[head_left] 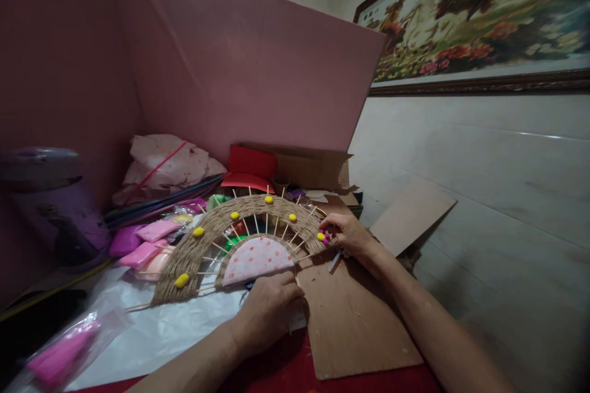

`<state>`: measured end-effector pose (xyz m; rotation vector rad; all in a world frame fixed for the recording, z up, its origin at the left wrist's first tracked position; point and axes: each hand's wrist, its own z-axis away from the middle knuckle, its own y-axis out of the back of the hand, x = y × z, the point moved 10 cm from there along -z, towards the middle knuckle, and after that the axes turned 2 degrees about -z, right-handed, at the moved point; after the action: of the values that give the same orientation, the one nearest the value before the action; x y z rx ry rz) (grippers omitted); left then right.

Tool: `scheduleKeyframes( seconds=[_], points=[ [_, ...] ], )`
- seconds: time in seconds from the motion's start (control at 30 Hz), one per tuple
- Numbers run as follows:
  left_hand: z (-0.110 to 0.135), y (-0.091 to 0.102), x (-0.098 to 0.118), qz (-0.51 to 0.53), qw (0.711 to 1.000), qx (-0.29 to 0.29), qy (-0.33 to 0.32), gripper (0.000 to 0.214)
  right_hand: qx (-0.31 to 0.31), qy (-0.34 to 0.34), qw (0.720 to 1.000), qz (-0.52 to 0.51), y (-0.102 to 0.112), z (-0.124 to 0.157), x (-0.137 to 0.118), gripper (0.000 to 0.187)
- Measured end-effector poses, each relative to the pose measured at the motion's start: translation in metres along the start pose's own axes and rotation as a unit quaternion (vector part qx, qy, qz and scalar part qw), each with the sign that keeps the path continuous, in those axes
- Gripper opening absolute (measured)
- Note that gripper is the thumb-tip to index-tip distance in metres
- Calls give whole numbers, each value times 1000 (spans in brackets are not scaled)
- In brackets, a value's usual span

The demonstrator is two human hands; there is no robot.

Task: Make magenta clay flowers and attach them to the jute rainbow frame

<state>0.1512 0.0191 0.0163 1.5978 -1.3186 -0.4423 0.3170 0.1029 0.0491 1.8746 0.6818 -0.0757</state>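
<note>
"Two bare hands at one piece. How do we log the left hand (274, 302)?"

"Fingers curled by the lower edge of the pale, red-spotted cloth half-disc (258, 260), seemingly steadying it. Grip hidden; we cannot tell."

"Right hand (345, 233)?"

"Fingers bent nearly closed at the right end of the arched brown twine band (251, 207), beside small magenta blobs (326, 239). Pinch unclear to us. That end overlaps the flat brown board (359, 319), probably for backing."

"Materials?"

"Coarse, ridged twine; smooth yellow ovals (182, 280); thin pale sticks (267, 222), raying outward; crinkled white sheet (184, 328) beneath the left side."
</note>
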Motion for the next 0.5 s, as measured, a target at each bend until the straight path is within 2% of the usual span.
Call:
scheduleKeyframes(
  seconds=[0.23, 0.33, 0.43, 0.5],
  points=[
    [0, -3, -1, 4, 1000, -5, -1, 25, -3, 1, 1000, -27, -1, 4, -7, 33],
    [0, -4, -2, 5, 1000, -9, 1, 24, 29, -27, 999, -22, 5, 7, -4, 39],
    [1, -5, -3, 7, 1000, -16, 7, 23, 71, -49, 996, 9, 15, 11, -5, 33],
    [1, -6, -4, 7, 1000, -20, 10, 22, 60, -42, 997, 18, 14, 13, -11, 26]
  ],
)
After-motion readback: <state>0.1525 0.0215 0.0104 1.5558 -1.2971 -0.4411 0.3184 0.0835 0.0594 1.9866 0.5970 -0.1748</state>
